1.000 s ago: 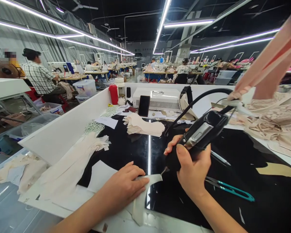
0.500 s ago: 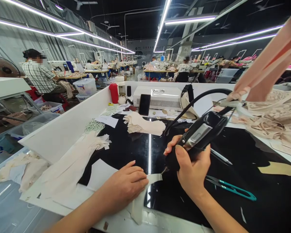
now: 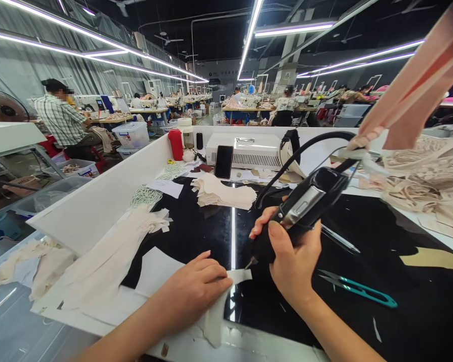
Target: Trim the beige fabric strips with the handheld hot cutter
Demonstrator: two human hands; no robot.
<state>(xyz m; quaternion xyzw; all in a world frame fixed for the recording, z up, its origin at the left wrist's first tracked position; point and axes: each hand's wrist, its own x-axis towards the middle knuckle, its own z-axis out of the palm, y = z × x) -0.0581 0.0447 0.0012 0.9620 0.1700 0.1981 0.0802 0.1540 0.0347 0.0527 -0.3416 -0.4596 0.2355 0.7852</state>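
Note:
My right hand (image 3: 294,256) is wrapped around a black corded handheld tool (image 3: 313,193) with a silver lever and a narrow metal tip. That tip points down at the upper edge of a small pale fabric piece (image 3: 214,324); whether it touches cannot be told. My left hand (image 3: 192,289) lies flat over the piece, fingers stretched, pressing it against the dark glossy tabletop (image 3: 272,311). Part of the fabric is hidden under this hand. White paper (image 3: 156,269) lies beside my left hand. Teal thread snips (image 3: 362,291) and a silver pen (image 3: 340,239) are right of my right hand.
Stacked pale fabric pieces (image 3: 226,193) lie ahead, with more fabric (image 3: 105,256) at left. A phone (image 3: 224,161) leans on a white vented box (image 3: 245,148). Pink fabric strips (image 3: 411,90) hang at upper right by the tool's cord. White side panels (image 3: 98,201) edge the table.
My right hand and the tool have shifted slightly left, bringing the tip from the fabric's right end to along its upper edge. My left hand stays nearly in place.

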